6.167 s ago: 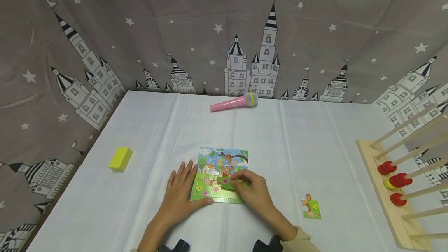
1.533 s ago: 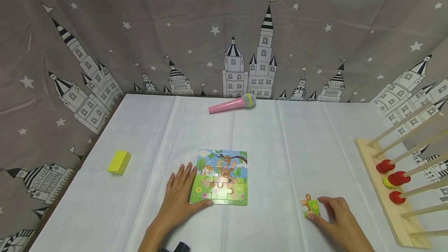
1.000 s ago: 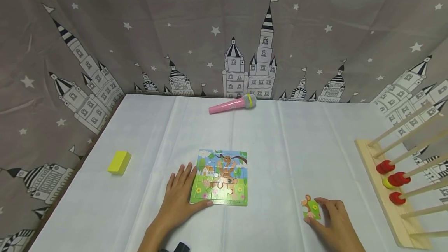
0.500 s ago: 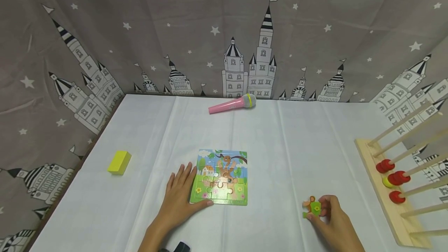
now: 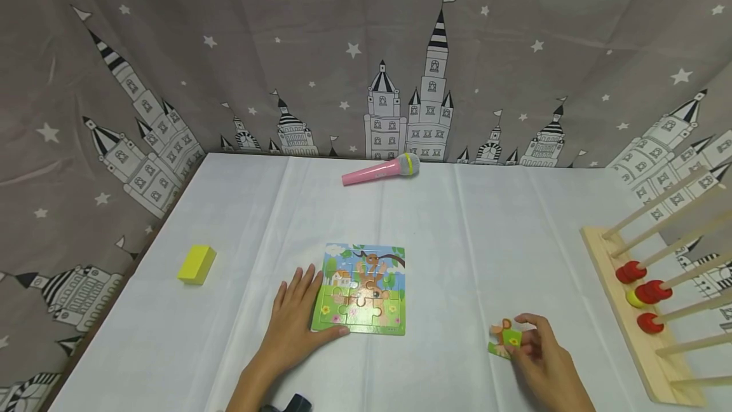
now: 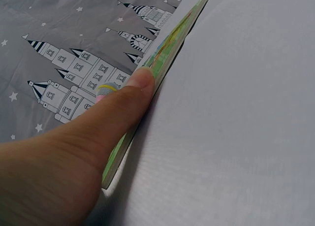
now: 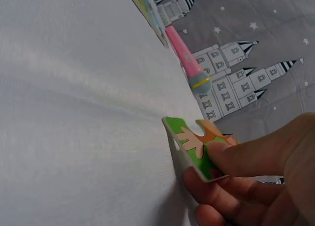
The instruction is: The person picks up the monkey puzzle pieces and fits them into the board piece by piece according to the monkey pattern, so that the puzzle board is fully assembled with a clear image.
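Observation:
A square jigsaw puzzle (image 5: 361,301) with a cartoon animal, trees and a house lies flat near the table's middle. My left hand (image 5: 288,326) is spread along its left side, fingers straight. In the left wrist view, the left thumb (image 6: 140,80) rests on the puzzle's edge. To the right, my right hand (image 5: 548,361) pinches a loose puzzle piece (image 5: 511,337) between thumb and fingers. Seen from the right wrist, this piece (image 7: 189,142) is green with a pale paw and an orange part; it is tilted, and the thumb covers part of its printed face.
A pink toy microphone (image 5: 374,173) lies at the table's back edge. A yellow block (image 5: 197,264) sits on the left. On the right stands a wooden bead rack (image 5: 620,310) with red and yellow beads on some rods. A grey castle-print cloth (image 5: 320,37) hangs behind.
Earlier, my right hand held a green piece over the puzzle; it then moved right to the loose piece, gripped it and tilted it up. The left hand has stayed in place.

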The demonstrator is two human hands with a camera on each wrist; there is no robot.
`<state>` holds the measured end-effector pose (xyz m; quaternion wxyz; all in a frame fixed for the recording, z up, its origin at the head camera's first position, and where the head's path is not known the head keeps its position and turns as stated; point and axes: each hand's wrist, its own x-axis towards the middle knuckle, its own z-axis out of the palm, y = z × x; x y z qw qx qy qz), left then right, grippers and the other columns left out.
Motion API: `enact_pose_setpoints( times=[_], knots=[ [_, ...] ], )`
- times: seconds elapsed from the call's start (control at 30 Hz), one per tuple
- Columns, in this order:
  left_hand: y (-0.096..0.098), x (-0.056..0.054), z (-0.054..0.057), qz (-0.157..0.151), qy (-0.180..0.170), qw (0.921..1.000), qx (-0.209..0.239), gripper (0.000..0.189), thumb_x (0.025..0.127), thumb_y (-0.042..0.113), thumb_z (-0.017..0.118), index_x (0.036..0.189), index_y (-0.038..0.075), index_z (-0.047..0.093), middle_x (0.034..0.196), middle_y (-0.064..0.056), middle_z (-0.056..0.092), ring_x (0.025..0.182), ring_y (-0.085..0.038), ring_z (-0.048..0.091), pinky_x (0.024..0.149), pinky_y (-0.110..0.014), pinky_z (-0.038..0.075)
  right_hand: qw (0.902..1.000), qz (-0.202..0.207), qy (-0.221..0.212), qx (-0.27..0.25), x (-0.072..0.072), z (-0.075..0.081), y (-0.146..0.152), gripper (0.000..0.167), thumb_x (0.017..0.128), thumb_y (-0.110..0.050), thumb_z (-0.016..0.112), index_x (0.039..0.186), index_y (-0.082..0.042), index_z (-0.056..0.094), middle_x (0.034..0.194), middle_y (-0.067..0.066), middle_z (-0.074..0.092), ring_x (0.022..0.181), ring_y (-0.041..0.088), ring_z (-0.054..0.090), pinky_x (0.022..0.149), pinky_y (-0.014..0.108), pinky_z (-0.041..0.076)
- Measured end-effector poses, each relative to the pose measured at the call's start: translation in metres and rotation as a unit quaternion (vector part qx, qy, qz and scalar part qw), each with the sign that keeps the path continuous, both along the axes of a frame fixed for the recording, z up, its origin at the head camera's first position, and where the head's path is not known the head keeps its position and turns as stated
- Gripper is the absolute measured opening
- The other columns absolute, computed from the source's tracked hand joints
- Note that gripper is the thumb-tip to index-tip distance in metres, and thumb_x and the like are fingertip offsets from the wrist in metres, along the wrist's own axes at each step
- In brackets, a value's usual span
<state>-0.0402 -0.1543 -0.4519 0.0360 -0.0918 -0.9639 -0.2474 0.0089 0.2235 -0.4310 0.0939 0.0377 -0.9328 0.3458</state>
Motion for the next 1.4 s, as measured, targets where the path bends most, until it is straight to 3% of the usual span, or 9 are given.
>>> enact_pose_setpoints(
  times=[0.13, 0.3, 0.43, 0.6, 0.8, 0.97, 1.07, 1.23, 1.4],
  knots=[
    [0.000, 0.000, 0.001, 0.000, -0.003, 1.0000, -0.002, 0.102, 0.065, 0.066, 0.064, 0.140, 0.005, 0.033, 0.150, -0.013, 0.024, 0.139, -0.033, 0.016, 0.110, -0.053, 0.009, 0.9992, 0.021, 0.033, -0.010, 0.000, 0.001, -0.002, 0.054, 0.071, 0.007, 0.069, 0.119, -0.012, 0.053, 0.074, -0.009, 0.053, 0.060, -0.008, 0.047, 0.051, 0.015, 0.045],
    [0.000, 0.001, 0.002, 0.001, -0.005, 1.0000, 0.001, 0.102, 0.065, 0.065, 0.065, 0.140, 0.005, 0.033, 0.150, -0.013, 0.024, 0.139, -0.034, 0.016, 0.110, -0.053, 0.008, 0.9954, 0.049, 0.078, -0.026, -0.001, 0.000, -0.007, 0.050, 0.069, 0.013, 0.067, 0.113, -0.012, 0.061, 0.098, -0.005, 0.064, 0.082, -0.013, 0.053, 0.062, 0.008, 0.045],
    [0.001, 0.001, 0.002, 0.002, -0.006, 1.0000, 0.003, 0.102, 0.064, 0.065, 0.065, 0.140, 0.004, 0.033, 0.150, -0.013, 0.024, 0.139, -0.034, 0.016, 0.111, -0.053, 0.008, 0.9927, 0.070, 0.093, -0.029, -0.004, 0.000, -0.013, 0.048, 0.069, 0.014, 0.065, 0.112, -0.008, 0.061, 0.095, -0.002, 0.064, 0.080, -0.009, 0.052, 0.064, 0.006, 0.042],
    [0.000, 0.001, 0.001, 0.003, -0.006, 1.0000, 0.003, 0.102, 0.065, 0.066, 0.065, 0.140, 0.005, 0.033, 0.150, -0.013, 0.024, 0.140, -0.033, 0.015, 0.111, -0.052, 0.008, 0.9898, 0.100, 0.097, -0.032, -0.009, 0.000, -0.027, 0.045, 0.070, 0.012, 0.065, 0.111, -0.007, 0.062, 0.081, -0.007, 0.058, 0.067, -0.005, 0.045, 0.056, 0.011, 0.041],
    [0.000, 0.001, 0.000, 0.003, -0.007, 1.0000, 0.002, 0.102, 0.064, 0.066, 0.065, 0.140, 0.005, 0.032, 0.150, -0.013, 0.023, 0.140, -0.033, 0.015, 0.111, -0.053, 0.008, 0.9853, 0.134, 0.094, -0.048, -0.017, -0.004, -0.053, 0.050, 0.066, 0.016, 0.066, 0.108, -0.010, 0.063, 0.082, -0.009, 0.059, 0.067, -0.006, 0.042, 0.054, 0.014, 0.041],
    [-0.001, 0.000, -0.001, 0.003, -0.005, 1.0000, 0.001, 0.103, 0.064, 0.066, 0.065, 0.140, 0.005, 0.033, 0.150, -0.012, 0.023, 0.140, -0.033, 0.015, 0.111, -0.052, 0.008, 0.9877, 0.134, 0.057, -0.059, -0.026, -0.007, -0.080, 0.046, 0.068, 0.013, 0.066, 0.103, -0.016, 0.066, 0.093, -0.009, 0.065, 0.069, -0.006, 0.045, 0.058, 0.014, 0.043],
    [-0.001, 0.000, -0.001, 0.004, -0.006, 1.0000, 0.001, 0.103, 0.064, 0.066, 0.065, 0.140, 0.005, 0.033, 0.150, -0.012, 0.023, 0.140, -0.033, 0.015, 0.111, -0.052, 0.008, 0.9860, 0.142, 0.058, -0.065, -0.031, -0.008, -0.094, 0.043, 0.069, 0.011, 0.066, 0.102, -0.017, 0.066, 0.096, -0.009, 0.066, 0.070, -0.006, 0.046, 0.060, 0.014, 0.043],
    [-0.001, 0.000, -0.001, 0.002, -0.006, 1.0000, 0.001, 0.103, 0.064, 0.066, 0.065, 0.141, 0.006, 0.032, 0.150, -0.012, 0.024, 0.140, -0.032, 0.015, 0.111, -0.052, 0.008, 0.9814, 0.153, 0.089, -0.076, -0.039, -0.006, -0.112, 0.041, 0.070, 0.010, 0.067, 0.102, -0.016, 0.067, 0.085, -0.010, 0.064, 0.068, -0.005, 0.044, 0.058, 0.015, 0.040],
    [-0.001, 0.000, -0.001, 0.002, -0.004, 1.0000, -0.002, 0.103, 0.064, 0.067, 0.064, 0.141, 0.006, 0.032, 0.150, -0.012, 0.024, 0.140, -0.032, 0.015, 0.111, -0.053, 0.009, 0.9833, 0.141, 0.053, -0.102, -0.048, -0.002, -0.126, 0.038, 0.074, 0.005, 0.066, 0.106, -0.016, 0.065, 0.081, -0.009, 0.062, 0.066, -0.003, 0.044, 0.056, 0.015, 0.039]
  ],
)
